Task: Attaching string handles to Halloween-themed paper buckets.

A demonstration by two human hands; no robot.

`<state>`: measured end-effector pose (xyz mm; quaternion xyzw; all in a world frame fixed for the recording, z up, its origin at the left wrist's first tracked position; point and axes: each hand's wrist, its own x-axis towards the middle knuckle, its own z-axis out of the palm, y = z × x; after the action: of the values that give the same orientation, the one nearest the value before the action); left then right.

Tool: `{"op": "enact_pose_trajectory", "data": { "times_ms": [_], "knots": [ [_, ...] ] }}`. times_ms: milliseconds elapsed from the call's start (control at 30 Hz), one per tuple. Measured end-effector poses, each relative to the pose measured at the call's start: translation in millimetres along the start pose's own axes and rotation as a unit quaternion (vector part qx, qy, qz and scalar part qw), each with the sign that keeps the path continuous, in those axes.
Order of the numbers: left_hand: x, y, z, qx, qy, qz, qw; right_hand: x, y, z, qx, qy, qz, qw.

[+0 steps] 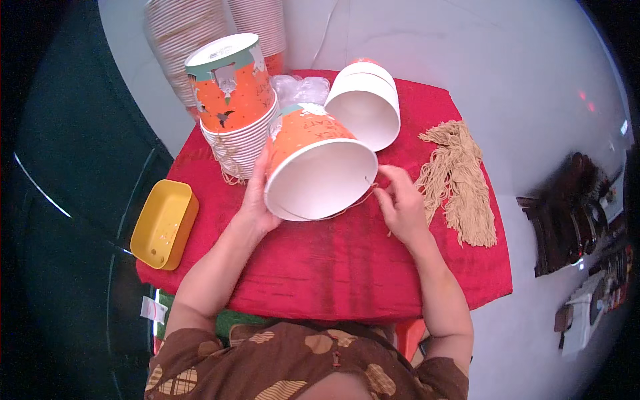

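Observation:
An orange paper bucket (308, 133) with a white inside is tipped over the table, its wide mouth facing me. My left hand (259, 200) grips its left side, fingers partly hidden behind the wall. A thin tan cord (348, 209) runs along the lower rim toward the right side. At that right edge my right hand (400, 203) is closed, thumb and index finger pinching the cord beside a small hole. To the right of this hand lies a loose bundle of tan cords (460, 187).
A red cloth (300, 283) covers the table. Nested orange buckets (227, 90) stand upside down at the back left, before taller stacks (187, 33). Two or more buckets (363, 110) lie on their side behind, near clear plastic (301, 90). A yellow tray (181, 230) sits at the left edge.

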<state>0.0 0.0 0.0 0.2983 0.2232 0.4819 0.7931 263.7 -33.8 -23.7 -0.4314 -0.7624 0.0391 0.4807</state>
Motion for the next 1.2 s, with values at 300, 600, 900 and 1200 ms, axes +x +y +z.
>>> {"op": "enact_pose_trajectory", "data": {
  "times_ms": [300, 600, 900, 1200],
  "knots": [
    [-6, -27, 5, 0.059, 0.002, 0.090, 0.994, -9, -44, 12, 0.335, -0.051, 0.146, 0.930],
    [-6, -53, 17, 0.060, 0.010, 0.200, 0.978, -19, -59, 27, 0.341, -0.157, 0.089, 0.923],
    [-7, -64, 19, 0.049, 0.001, 0.173, 0.984, -19, -61, 27, 0.263, -0.071, 0.008, 0.962],
    [-5, -58, 15, 0.133, 0.077, 0.305, 0.940, -19, -73, 30, 0.247, -0.023, 0.064, 0.967]
  ]
}}
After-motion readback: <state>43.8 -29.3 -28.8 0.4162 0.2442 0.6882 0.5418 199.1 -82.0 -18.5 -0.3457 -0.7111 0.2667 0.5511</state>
